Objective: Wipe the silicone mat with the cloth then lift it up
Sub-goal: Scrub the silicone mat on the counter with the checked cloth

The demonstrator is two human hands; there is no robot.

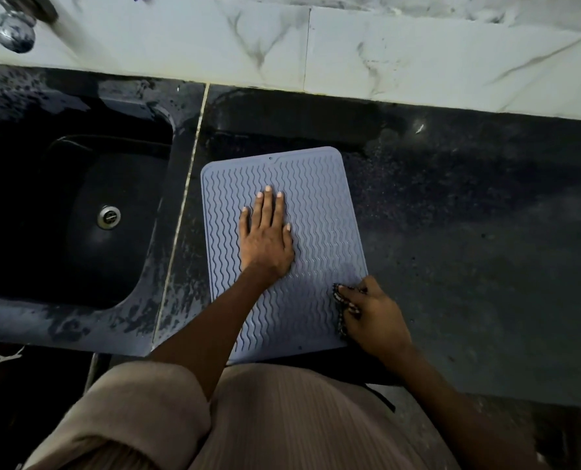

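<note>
Silicone mat (pixel 319 212): grey-blue with wavy ridges, lying flat on the black countertop (pixel 469 232), just right of the sink, its near edge reaching the counter's front edge.
Left hand (pixel 265 237): lying palm-down on the middle of the mat, fingers straight and close together, pressing flat and gripping nothing.
Right hand (pixel 372 312): sitting at the mat's near right edge, fingers curling round the cloth and holding it against the mat.
Cloth (pixel 342 315): dark and patterned, bunching under the right fingers; only a strip along the hand's left side is showing.
Sink (pixel 79 212): black basin sitting to the left of the mat, with a metal drain (pixel 108 217) at its bottom.
Counter seam (pixel 184 205): pale line running between sink and mat.
Wall (pixel 350 52): white marbled tiles standing behind the counter.
Tap (pixel 14 30): shiny metal, blurring at the top left above the sink.
Clothing (pixel 282 418): beige ribbed fabric filling the lower part of the view.
</note>
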